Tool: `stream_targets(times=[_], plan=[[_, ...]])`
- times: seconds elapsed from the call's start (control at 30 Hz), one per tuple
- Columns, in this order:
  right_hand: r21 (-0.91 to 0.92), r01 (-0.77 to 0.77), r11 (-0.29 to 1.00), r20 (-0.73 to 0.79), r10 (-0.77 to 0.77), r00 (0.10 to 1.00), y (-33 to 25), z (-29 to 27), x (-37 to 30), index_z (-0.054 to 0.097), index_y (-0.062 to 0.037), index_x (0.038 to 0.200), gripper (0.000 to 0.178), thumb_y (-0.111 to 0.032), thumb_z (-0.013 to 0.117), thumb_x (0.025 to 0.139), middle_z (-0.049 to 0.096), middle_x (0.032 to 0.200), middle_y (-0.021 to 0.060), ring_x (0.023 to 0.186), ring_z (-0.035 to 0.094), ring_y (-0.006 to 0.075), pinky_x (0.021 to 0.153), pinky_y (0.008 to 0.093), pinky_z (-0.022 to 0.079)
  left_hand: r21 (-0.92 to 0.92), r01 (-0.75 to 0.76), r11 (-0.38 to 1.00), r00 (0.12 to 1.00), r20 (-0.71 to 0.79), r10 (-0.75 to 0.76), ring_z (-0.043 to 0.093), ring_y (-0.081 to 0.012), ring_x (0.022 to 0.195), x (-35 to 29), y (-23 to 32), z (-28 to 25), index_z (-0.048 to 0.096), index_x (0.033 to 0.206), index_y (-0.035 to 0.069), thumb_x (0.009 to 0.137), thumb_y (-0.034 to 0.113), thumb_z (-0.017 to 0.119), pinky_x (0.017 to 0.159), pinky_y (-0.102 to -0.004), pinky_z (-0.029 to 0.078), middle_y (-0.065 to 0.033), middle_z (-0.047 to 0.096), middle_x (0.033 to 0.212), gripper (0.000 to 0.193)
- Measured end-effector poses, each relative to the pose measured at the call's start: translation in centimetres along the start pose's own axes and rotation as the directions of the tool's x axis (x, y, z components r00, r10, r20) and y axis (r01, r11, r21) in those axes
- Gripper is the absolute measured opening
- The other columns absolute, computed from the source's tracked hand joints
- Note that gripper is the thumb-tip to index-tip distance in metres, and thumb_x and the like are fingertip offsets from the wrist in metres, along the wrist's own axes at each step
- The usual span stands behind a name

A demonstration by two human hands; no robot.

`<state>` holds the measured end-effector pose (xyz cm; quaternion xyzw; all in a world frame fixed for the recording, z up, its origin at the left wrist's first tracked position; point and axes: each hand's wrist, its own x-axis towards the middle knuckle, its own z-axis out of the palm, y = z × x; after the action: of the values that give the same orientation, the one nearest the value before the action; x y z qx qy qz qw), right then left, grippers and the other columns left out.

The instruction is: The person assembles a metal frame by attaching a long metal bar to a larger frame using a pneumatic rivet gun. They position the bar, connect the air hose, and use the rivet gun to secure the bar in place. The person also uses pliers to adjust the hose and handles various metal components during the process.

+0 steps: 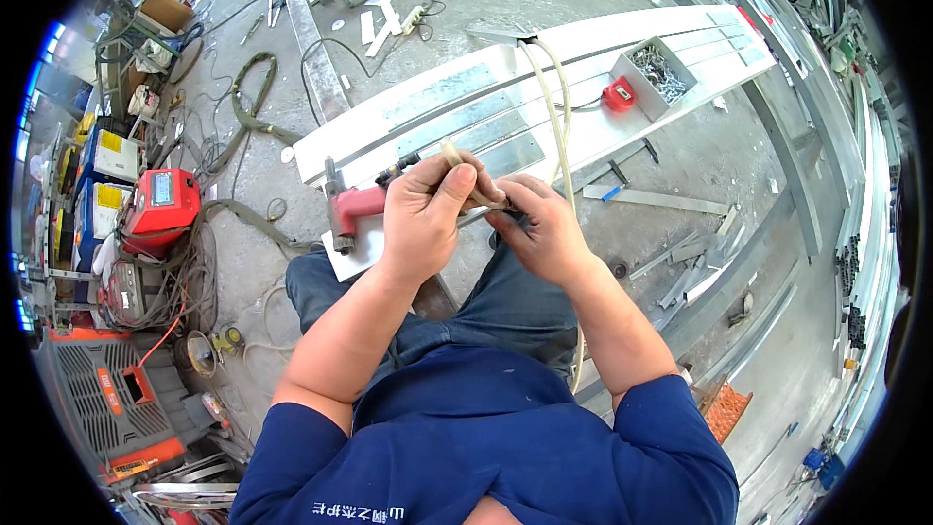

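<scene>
Just above the knees of the blue jeans, the left hand and right hand meet, each with a closed grip. The left grasps a pale, apparently flexible tube between thumb and curled fingers, one end poking out at its 1 o'clock. The right pinches close beside, at 4 o'clock; its fingertips are partly hidden, so exactly what they close on cannot be told. The step in hand looks like close two-handed fingerwork on the tube; the next move seems to call for a steady left hold and fine control from the right.

At the left hand's 9 o'clock lies a power tool, its dull red body joined to a grey metal barrel. Beyond, the long table is smooth, pale metal with straight grooves. Smooth cream hoses curve across it at 1 o'clock. At 2 o'clock are a glossy red rounded object and, farther off, an open square box of small, shiny metal fasteners.
</scene>
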<state>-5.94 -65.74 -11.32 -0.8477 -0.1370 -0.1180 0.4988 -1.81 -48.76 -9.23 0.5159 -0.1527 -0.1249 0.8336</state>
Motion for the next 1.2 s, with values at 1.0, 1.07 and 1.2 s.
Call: stream_targets(times=[1.0,1.07,1.2], plan=[[-0.022,0.127,0.992,-0.202,-0.129,0.971,0.8,2.5,-1.6,0.062,-0.0054,0.124,0.049,-0.012,0.079,0.078,0.064,0.126,0.0145,0.118,0.06,0.0358,0.099,0.0439,0.05,0.103,-0.115,0.988,0.977,0.191,0.094,0.066,-0.0284,0.094,-0.4,0.8,-2.9,0.059,0.113,-0.001,0.106,0.018,0.052,0.089,-0.045,0.054,-0.0151,0.067,0.094,0.021],[-0.053,0.121,0.991,-0.227,-0.131,0.965,0.7,2.3,-3.1,0.056,-0.0021,0.132,0.061,-0.014,0.08,0.077,0.055,0.139,0.017,0.131,0.051,0.0383,0.11,0.0441,0.044,0.088,-0.135,0.987,0.969,0.22,0.113,0.066,-0.0304,0.094,-1.1,0.1,-3.6,0.056,0.115,-0.004,0.108,0.017,0.047,0.093,-0.0456,0.053,-0.0188,0.066,0.096,0.024],[-0.043,0.037,0.998,-0.328,-0.049,0.943,2.4,3.1,-7.4,0.056,-0.0015,0.13,0.06,-0.014,0.08,0.076,0.054,0.137,0.0171,0.132,0.049,0.0376,0.111,0.0449,0.041,0.178,-0.137,0.975,0.964,0.249,0.09,0.066,-0.0309,0.097,-2.2,-0.2,-5.1,0.056,0.114,-0.003,0.107,0.019,0.049,0.092,-0.0457,0.053,-0.0189,0.066,0.099,0.025]])
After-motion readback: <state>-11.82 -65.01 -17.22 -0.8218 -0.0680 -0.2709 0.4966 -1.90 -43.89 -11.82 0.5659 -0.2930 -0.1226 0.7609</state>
